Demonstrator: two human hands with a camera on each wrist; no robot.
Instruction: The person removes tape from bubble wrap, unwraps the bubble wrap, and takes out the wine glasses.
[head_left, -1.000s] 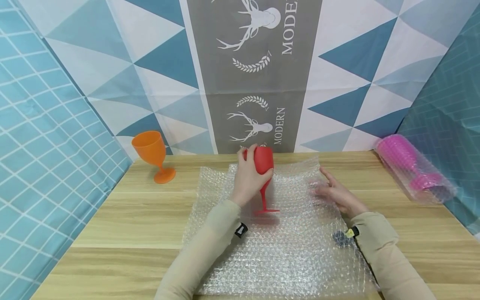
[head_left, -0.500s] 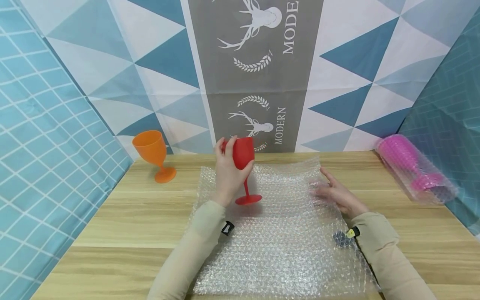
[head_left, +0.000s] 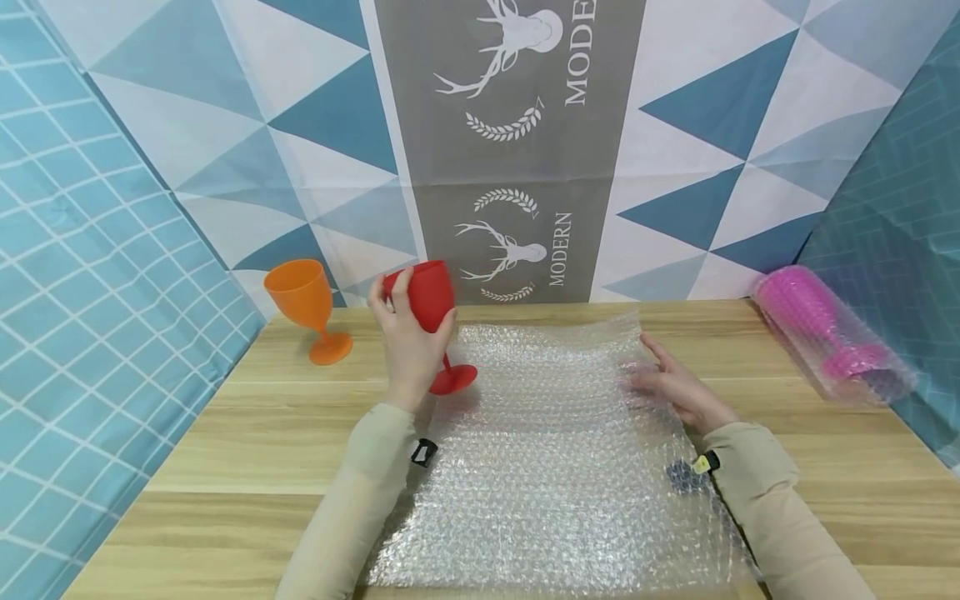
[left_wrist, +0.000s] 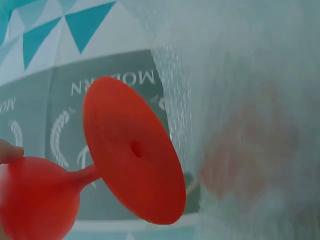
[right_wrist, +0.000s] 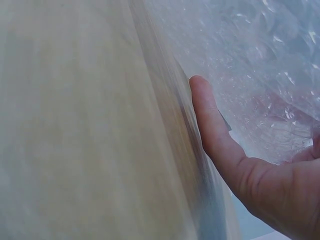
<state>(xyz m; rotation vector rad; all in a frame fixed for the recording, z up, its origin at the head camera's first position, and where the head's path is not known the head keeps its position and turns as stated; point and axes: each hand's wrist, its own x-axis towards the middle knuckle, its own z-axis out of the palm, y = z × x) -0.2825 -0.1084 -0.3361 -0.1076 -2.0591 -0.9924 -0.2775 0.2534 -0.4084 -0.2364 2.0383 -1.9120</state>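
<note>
A red goblet (head_left: 431, 297) is gripped round its bowl by my left hand (head_left: 411, 346), above the upper left of a bubble wrap sheet (head_left: 540, 500). It tilts a little, and its round foot (left_wrist: 132, 150) faces the left wrist camera. My right hand (head_left: 678, 392) is at the sheet's right edge, some fingers blurred behind the clear plastic. In the right wrist view the thumb (right_wrist: 215, 130) lies straight along the wrap (right_wrist: 250, 60); the other fingers are mostly hidden.
An orange goblet (head_left: 300, 296) stands upright at the back left of the wooden table (head_left: 247, 450). At the far right lies a pink goblet (head_left: 798, 304) wrapped in bubble wrap. Patterned cloth walls (head_left: 690, 167) rise behind and at both sides.
My left hand has carried the red goblet leftward and somewhat up, from over the middle of the wrap to its left part. My right hand has stayed in place.
</note>
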